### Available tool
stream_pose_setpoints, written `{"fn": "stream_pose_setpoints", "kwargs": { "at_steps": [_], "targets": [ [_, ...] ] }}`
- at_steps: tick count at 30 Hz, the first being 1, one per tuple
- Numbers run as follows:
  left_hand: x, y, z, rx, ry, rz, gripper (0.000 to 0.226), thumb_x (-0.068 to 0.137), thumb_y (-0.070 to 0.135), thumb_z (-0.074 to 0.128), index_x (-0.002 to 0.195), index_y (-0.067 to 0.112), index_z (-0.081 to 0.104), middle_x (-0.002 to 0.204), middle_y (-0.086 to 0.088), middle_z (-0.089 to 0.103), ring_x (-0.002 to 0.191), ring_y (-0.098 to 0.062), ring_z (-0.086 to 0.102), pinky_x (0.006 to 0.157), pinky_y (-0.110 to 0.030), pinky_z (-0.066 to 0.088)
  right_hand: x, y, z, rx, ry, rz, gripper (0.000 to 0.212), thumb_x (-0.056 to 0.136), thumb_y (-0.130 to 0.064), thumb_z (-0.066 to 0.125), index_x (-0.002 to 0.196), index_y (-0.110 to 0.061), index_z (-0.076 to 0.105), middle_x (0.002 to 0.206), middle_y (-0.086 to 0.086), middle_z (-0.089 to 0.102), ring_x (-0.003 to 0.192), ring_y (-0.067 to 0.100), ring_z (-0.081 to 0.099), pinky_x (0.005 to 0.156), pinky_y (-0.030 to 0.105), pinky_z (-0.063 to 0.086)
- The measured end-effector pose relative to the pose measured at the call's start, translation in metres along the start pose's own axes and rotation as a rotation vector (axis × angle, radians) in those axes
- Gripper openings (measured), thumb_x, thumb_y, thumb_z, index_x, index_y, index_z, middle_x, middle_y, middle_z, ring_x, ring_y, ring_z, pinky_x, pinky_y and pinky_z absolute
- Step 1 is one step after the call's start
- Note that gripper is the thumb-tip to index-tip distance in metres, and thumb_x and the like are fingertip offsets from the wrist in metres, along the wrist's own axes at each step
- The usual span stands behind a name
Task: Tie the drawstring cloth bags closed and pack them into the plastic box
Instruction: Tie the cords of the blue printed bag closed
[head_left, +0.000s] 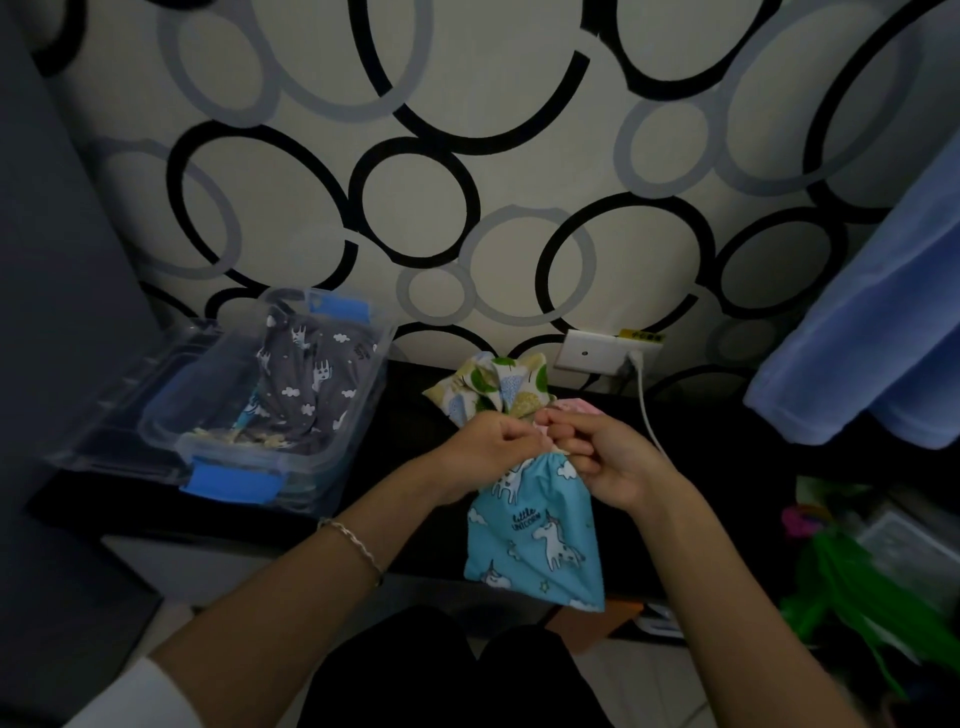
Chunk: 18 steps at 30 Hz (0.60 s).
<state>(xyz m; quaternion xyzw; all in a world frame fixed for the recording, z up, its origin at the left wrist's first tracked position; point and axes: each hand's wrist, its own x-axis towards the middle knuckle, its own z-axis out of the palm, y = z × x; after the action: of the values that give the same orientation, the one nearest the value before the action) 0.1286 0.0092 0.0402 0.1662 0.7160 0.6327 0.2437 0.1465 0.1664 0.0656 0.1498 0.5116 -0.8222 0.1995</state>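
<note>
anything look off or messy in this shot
Only mildly: the grey bag in the plastic box stands bunched up toward the rim rather than lying flat. Nothing looks spilled or damaged; the left hand and right hand pinch the neck of the blue unicorn bag.

A thin metal chain bracelet (353, 543) circled the wrist behind the left hand (491, 441). A white sleeve (139, 697) covered the left upper arm. Dark clothing (415, 675) covered the lap.

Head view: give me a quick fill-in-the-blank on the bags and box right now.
The left hand and right hand pinch the neck of the ___ unicorn bag.
The plastic box holds a ___ cloud-print bag.
The box stands on the person's ___ side.
Missing: blue; grey; left.
</note>
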Motion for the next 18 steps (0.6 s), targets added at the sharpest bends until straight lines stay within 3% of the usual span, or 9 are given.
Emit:
{"fn": "stream_pose_setpoints", "kwargs": {
  "at_steps": [3, 6, 9, 13, 15, 18],
  "targets": [
    [-0.001, -0.003, 0.004, -0.217, -0.021, -0.098, 0.022, 0.094, 0.024, 0.058, 0.100, 0.006, 0.070, 0.107, -0.018, 0.070, 0.095, -0.022, 0.065, 0.092, -0.036, 0.049, 0.000, -0.003, -0.004, 0.018, -0.034, 0.010, 0.017, 0.094, -0.007, 0.049, 0.084, -0.002, 0.062, 0.051, -0.005, 0.043, 0.033, 0.001, 0.028, 0.029, 0.011, 0.016],
    [0.002, -0.006, 0.007, -0.298, -0.033, -0.161, 0.036, 0.095, 0.030, 0.056, 0.115, 0.000, 0.064, 0.115, -0.021, 0.067, 0.106, -0.030, 0.064, 0.099, -0.042, 0.046, -0.004, -0.001, -0.004, -0.012, -0.040, -0.063, 0.011, 0.089, -0.007, 0.054, 0.085, -0.002, 0.063, 0.053, -0.004, 0.041, 0.035, 0.002, 0.028, 0.032, 0.012, 0.016],
    [0.006, -0.001, 0.003, -0.279, -0.020, -0.129, 0.041, 0.093, 0.036, 0.059, 0.114, 0.001, 0.066, 0.112, -0.017, 0.070, 0.106, -0.029, 0.065, 0.097, -0.039, 0.049, -0.007, -0.005, 0.005, 0.006, -0.029, -0.152, 0.017, 0.094, -0.008, 0.050, 0.084, -0.003, 0.063, 0.056, -0.004, 0.041, 0.037, 0.001, 0.030, 0.033, 0.011, 0.018],
    [0.007, 0.006, -0.005, -0.355, -0.073, -0.091, 0.028, 0.094, 0.026, 0.058, 0.109, 0.004, 0.066, 0.112, -0.016, 0.069, 0.098, -0.021, 0.066, 0.095, -0.034, 0.050, -0.007, -0.014, 0.013, 0.239, 0.010, -0.154, 0.011, 0.089, -0.010, 0.053, 0.084, -0.003, 0.060, 0.055, -0.004, 0.046, 0.037, 0.002, 0.035, 0.031, 0.010, 0.024],
    [0.005, 0.012, -0.011, -0.296, -0.102, -0.066, 0.021, 0.092, 0.022, 0.060, 0.107, 0.009, 0.068, 0.111, -0.012, 0.070, 0.100, -0.019, 0.066, 0.094, -0.033, 0.051, -0.008, -0.015, 0.014, 0.320, -0.015, -0.094, 0.008, 0.081, -0.009, 0.055, 0.084, -0.003, 0.059, 0.055, -0.003, 0.047, 0.036, 0.002, 0.036, 0.029, 0.011, 0.024],
    [-0.001, 0.025, -0.018, 0.092, -0.097, 0.025, 0.008, 0.089, 0.021, 0.066, 0.094, 0.018, 0.072, 0.090, 0.007, 0.072, 0.087, -0.002, 0.066, 0.074, -0.015, 0.052, -0.006, -0.013, 0.009, 0.368, -0.045, 0.061, 0.011, 0.081, -0.004, 0.051, 0.088, -0.001, 0.058, 0.054, -0.003, 0.046, 0.031, 0.003, 0.037, 0.024, 0.015, 0.023]
  ]
}}
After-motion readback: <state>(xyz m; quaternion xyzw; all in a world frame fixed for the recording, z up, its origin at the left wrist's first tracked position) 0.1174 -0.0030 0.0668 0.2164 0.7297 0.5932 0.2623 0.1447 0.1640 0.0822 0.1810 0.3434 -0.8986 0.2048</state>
